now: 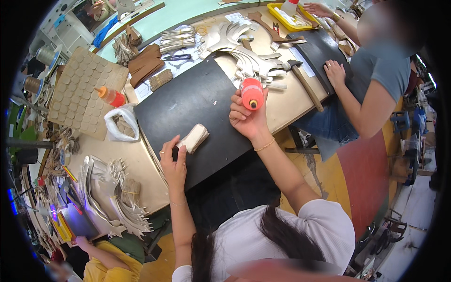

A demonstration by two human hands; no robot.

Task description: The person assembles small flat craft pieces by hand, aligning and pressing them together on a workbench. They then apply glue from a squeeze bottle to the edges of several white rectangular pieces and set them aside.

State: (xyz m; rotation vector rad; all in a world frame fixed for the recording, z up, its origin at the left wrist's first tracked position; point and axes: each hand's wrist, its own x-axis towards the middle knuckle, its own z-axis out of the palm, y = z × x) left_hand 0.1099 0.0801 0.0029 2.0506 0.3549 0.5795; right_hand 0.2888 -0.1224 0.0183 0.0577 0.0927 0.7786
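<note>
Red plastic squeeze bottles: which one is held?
The red plastic squeeze bottle in the right hand. The other, an orange-nozzled red bottle near the white plastic bag, has no hand on it.

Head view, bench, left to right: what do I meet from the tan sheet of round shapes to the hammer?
Tan sheet of round shapes → white bag → left hand → cream stack → red bottle in right hand → hammer.
</note>
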